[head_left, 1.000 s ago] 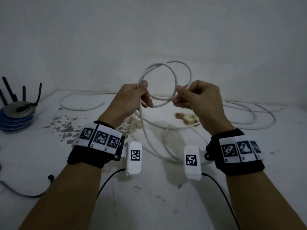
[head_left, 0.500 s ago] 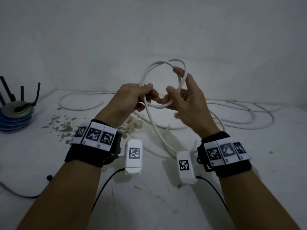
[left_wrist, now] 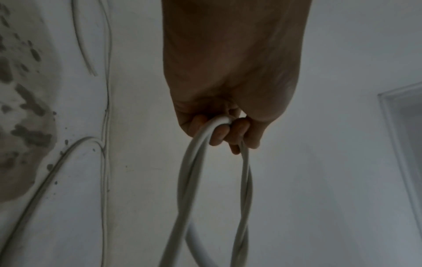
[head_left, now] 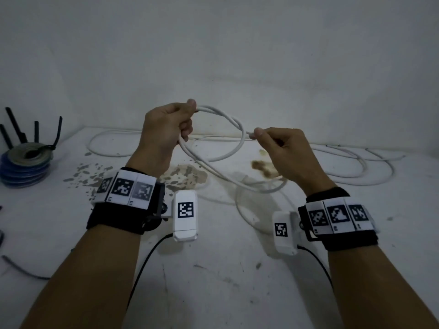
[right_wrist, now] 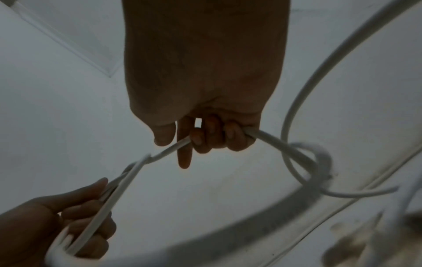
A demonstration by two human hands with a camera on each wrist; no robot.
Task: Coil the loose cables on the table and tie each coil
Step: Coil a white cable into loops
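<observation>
**White cable half coiled, with the loops at risk of springing loose**

White cable (head_left: 234, 129) is held up over the middle of the table (head_left: 213, 281), with most of its length trailing down onto the surface behind and to the right. The left hand (head_left: 166, 129) is curled tight round the gathered loops; the left wrist view shows two or three strands passing through the fingers (left_wrist: 219, 133). The right hand (head_left: 280, 148), a little to the right and apart from the left, pinches a single strand between thumb and fingertips, and the right wrist view shows that strand running through the curled fingers (right_wrist: 214, 133) toward the left hand (right_wrist: 57, 225).

Likely troubles, as I judge them:
- The cable looks stiff and springy, so if the left grip slackens the loops could open out and drop.
- In the left wrist view the strands cross over each other. Twist building up there could make the next loop kink or turn into a figure of eight.
- The trailing length lies in overlapping bends on the far right of the table. Pulling it in fast could snag or knot it.
- No tie is in either hand, so reaching for one means holding the coil single-handed.

Count: two hands, both on one cable. One stack of coils (head_left: 23, 162) sits far left, with four black ties (head_left: 35, 131) standing out of it. One thin dark cable (head_left: 21, 269) lies at the near left edge. Whether the white runs along the far edge are one cable or several I cannot tell.
</observation>
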